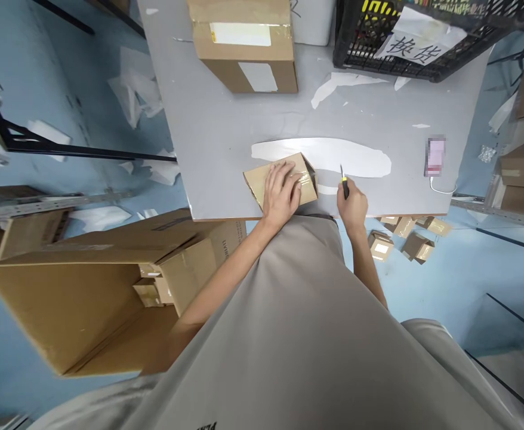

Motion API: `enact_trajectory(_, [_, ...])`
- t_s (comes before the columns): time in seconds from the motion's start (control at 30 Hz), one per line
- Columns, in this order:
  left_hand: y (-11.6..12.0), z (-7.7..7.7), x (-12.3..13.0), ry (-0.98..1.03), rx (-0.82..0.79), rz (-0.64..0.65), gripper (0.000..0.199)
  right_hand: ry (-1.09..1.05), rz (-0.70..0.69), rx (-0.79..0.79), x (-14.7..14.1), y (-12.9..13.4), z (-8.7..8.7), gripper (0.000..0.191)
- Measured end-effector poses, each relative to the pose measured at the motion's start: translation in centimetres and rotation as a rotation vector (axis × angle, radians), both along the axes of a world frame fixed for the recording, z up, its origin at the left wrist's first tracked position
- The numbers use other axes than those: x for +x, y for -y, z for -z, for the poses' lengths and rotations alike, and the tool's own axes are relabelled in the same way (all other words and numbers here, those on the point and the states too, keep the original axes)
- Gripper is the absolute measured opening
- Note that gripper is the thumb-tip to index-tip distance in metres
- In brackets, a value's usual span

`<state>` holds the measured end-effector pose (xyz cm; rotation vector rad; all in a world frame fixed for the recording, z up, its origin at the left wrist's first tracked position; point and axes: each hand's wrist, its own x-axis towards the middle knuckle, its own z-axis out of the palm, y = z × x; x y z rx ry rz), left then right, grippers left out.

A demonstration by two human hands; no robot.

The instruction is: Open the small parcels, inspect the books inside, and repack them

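A small brown cardboard box [305,186] lies tilted near the front edge of the grey table [217,137]. My left hand [280,194] rests on top of it with the fingers laid flat and slightly spread. The box's right end looks dark and partly opened, with shiny tape along that side. To its right, my right hand [352,206] grips a utility knife [345,186] with a black and yellow handle. Its thin blade points away from me and is apart from the box. Behind both hands lies a long white patch [333,154] on the tabletop.
A larger taped carton [248,54] and a black plastic crate [391,65] with a paper sign stand at the back. A phone [435,156] with a white cable lies at right. A big open carton [83,298] is at lower left; several small boxes [416,246] lie on the floor.
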<state>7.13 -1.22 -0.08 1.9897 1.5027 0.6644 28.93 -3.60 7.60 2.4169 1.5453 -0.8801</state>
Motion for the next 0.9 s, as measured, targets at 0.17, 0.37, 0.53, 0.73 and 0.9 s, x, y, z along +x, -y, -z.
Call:
enact_trajectory(0.17, [1.2, 0.6, -3.0, -0.071, 0.070, -0.230, 0.051, 0.052, 0.083, -0.090, 4.2, -1.3, 9.7, 0.060])
enact_trajectory(0.37, [4.3, 1.2, -9.8, -0.133, 0.056, -0.513, 0.074, 0.078, 0.126, -0.029, 6.4, -0.7, 13.4, 0.063])
enact_trajectory(0.53, [5.9, 2.6, -14.0, -0.053, -0.022, -0.581, 0.085, -0.192, 0.141, 0.151, 2.7, -2.1, 14.4, 0.057])
enact_trajectory(0.73, [7.2, 4.0, -16.4, 0.055, -0.069, -0.609, 0.103, -0.994, 0.469, -0.053, -5.1, -4.0, 13.7, 0.054])
enact_trajectory(0.9, [7.5, 4.6, -16.1, 0.260, -0.105, -0.573, 0.089, -1.089, 0.394, 0.043, -5.6, -3.4, 11.4, 0.070])
